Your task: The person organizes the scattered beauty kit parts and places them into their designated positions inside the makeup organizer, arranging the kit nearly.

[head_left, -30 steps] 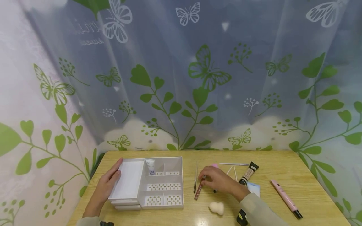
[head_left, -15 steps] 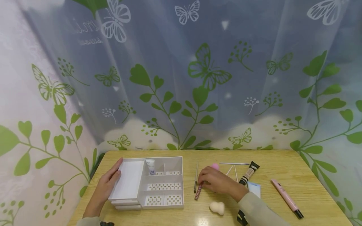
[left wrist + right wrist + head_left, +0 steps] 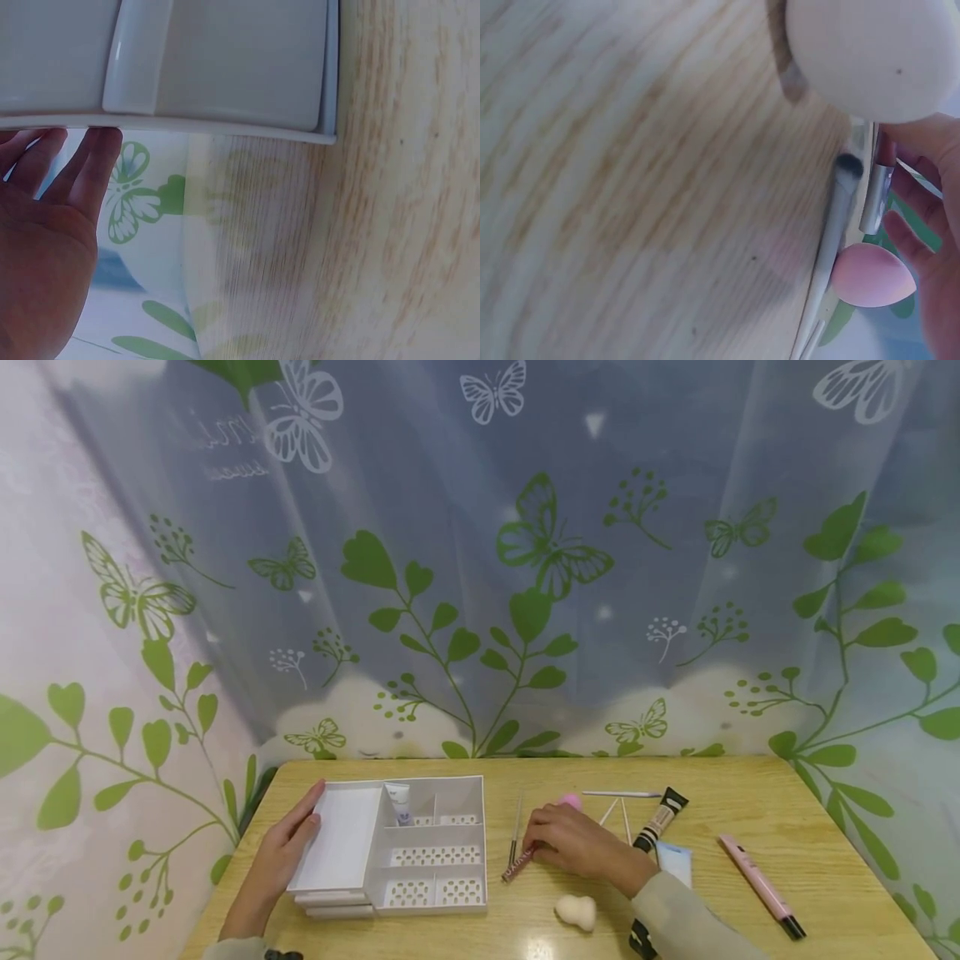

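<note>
My right hand [image 3: 576, 842] pinches a dark red lip gloss tube [image 3: 516, 866] with pale lettering, low over the table. Its lower end points left and toward me, at the tip of a slim makeup brush [image 3: 513, 835]. In the right wrist view, the tube's silver end [image 3: 877, 199] shows by the fingers. A pink makeup sponge [image 3: 572, 801] lies just behind this hand, and a cream sponge [image 3: 576, 912] in front. My left hand [image 3: 279, 850] rests against the left side of a white organizer [image 3: 341, 835]; its fingertips touch the wall in the left wrist view.
A small white tube [image 3: 400, 802] stands in the organizer's back compartment. Right of the hand lie a white stick [image 3: 621, 794], a black-capped beige tube [image 3: 660, 820], a light blue packet [image 3: 675, 862] and a pink tube [image 3: 760, 887]. A patterned curtain [image 3: 480, 568] hangs behind the table.
My right hand has shifted slightly left, and the lip gloss tube's lower end has swung left toward the brush. My left hand stays on the organizer.
</note>
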`<state>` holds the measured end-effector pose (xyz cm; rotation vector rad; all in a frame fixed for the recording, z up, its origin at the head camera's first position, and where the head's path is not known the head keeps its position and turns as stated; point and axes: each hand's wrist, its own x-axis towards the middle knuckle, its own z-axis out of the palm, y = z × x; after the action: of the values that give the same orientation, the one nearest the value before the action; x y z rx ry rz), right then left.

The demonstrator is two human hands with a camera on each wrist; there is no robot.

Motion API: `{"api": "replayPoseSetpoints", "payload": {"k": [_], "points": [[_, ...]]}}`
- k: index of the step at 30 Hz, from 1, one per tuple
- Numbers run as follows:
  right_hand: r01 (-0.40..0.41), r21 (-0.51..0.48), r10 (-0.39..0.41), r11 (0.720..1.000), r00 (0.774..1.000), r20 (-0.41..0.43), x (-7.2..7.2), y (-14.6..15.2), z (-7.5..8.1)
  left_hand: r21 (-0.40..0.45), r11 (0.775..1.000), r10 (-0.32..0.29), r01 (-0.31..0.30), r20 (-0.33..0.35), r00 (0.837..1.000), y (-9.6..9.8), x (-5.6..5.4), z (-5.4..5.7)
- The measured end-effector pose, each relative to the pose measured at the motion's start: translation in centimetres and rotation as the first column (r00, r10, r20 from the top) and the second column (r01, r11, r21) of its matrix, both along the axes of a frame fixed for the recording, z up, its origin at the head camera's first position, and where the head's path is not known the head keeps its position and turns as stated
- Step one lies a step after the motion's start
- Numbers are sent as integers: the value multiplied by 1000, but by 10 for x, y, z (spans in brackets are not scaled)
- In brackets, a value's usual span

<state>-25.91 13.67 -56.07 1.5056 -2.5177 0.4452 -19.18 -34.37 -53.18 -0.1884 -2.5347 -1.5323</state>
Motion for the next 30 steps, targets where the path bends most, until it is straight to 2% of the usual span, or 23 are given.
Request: {"api": "replayPoseSetpoints", "payload": {"k": [5, 10, 16, 30], "points": [[6, -35, -6, 999, 1000, -1, 1, 0, 7, -5, 1000, 8, -8, 12, 1000, -1, -1, 0], [56, -11, -55, 998, 998, 39, 3, 0, 15, -8, 1000, 10, -9, 24, 1000, -1, -1, -1], [98, -17, -98, 995, 995, 5, 4, -2, 23, -9, 1000, 13, -13, 36, 999, -1, -1, 0], [94, -125, -94, 988, 996, 7, 7, -2, 39, -8, 1000, 14, -14, 55, 998, -2, -1, -1]]}}
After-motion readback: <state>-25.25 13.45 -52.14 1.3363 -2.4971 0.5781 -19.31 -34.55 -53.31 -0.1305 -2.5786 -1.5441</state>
